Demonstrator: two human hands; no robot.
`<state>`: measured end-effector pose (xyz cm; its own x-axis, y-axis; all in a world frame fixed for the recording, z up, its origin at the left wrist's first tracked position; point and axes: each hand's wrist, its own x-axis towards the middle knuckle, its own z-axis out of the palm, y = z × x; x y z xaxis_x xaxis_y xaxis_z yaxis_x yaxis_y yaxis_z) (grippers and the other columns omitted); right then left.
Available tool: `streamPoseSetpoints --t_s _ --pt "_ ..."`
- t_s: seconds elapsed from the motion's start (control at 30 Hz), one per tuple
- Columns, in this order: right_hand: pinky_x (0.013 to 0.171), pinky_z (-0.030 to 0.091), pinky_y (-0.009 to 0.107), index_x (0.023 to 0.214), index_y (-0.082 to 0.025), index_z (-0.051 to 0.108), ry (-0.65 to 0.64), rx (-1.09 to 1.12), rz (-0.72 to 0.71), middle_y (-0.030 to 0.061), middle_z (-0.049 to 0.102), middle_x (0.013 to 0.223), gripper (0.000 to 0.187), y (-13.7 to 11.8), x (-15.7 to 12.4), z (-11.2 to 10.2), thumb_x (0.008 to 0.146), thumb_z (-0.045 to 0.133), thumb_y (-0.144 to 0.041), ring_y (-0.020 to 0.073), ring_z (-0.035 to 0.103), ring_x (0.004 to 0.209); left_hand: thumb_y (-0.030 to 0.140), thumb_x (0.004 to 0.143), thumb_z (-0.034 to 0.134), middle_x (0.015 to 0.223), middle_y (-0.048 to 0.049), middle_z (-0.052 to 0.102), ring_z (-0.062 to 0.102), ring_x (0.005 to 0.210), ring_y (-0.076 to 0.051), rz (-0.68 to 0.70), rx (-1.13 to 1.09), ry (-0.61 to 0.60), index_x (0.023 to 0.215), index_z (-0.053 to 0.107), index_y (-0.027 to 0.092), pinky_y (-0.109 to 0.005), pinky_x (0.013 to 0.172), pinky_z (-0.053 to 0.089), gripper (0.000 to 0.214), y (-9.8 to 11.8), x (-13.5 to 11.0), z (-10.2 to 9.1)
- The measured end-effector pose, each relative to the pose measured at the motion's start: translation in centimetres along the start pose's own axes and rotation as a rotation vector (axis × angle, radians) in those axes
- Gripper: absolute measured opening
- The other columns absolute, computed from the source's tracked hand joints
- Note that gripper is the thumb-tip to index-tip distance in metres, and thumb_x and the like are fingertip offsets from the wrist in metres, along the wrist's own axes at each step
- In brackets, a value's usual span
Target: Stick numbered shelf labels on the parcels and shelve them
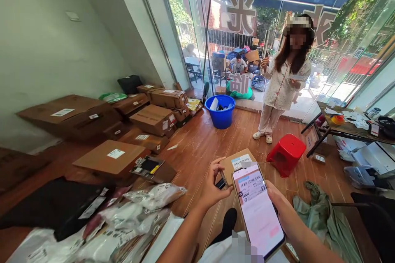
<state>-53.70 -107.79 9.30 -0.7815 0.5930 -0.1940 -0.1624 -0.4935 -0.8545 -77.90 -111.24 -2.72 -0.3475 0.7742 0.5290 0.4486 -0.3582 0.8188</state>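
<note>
My right hand (282, 207) holds a smartphone (257, 209) upright in front of me. Its screen shows a barcode label and a pink page. My left hand (214, 185) is closed on the edge of a small brown parcel (236, 162) with a white barcode label, held just behind the top of the phone. A small dark object sits between my left fingers and the parcel; I cannot make out what it is.
Several brown cartons (154, 119) and plastic mail bags (135, 213) cover the floor at left. A blue bucket (220, 111) and a red stool (285, 154) stand ahead. A person (282, 86) stands by the glass door. A cluttered folding table (348, 127) is at right.
</note>
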Motion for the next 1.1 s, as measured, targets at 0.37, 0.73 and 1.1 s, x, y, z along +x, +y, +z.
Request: streamPoseSetpoints --t_s 0.37,0.73,1.1 --pt "0.082 0.052 0.034 0.107 -0.020 0.069 0.088 -0.027 -0.041 0.0092 0.075 0.107 0.053 -0.8 4.6 2.3 0.080 0.069 -0.066 0.0224 0.069 0.094 0.030 0.059 0.085 0.137 -0.0144 0.050 0.056 0.127 -0.030 0.029 -0.089 -0.009 0.105 0.047 0.026 -0.047 0.104 0.047 0.059 -4.0 4.8 -2.1" --pt "0.070 0.053 0.029 0.096 -0.014 0.070 0.273 0.214 0.130 0.0065 0.078 0.086 0.048 -0.3 9.8 2.8 0.062 0.086 -0.043 0.0192 0.071 0.074 0.020 0.058 0.081 0.134 -0.0144 0.052 0.057 0.126 -0.030 0.024 -0.030 -0.036 0.103 0.047 0.025 -0.046 0.102 0.050 0.057 -5.7 6.0 -3.4" --pt "0.070 0.055 0.032 0.093 -0.014 0.070 0.507 0.358 0.352 0.0067 0.077 0.075 0.042 1.7 11.0 0.8 0.090 0.060 -0.054 0.0194 0.071 0.063 0.022 0.061 0.080 0.134 -0.0145 0.052 0.057 0.124 -0.030 0.038 -0.040 -0.067 0.104 0.048 0.026 -0.047 0.098 0.052 0.054 -6.3 4.4 -1.7"
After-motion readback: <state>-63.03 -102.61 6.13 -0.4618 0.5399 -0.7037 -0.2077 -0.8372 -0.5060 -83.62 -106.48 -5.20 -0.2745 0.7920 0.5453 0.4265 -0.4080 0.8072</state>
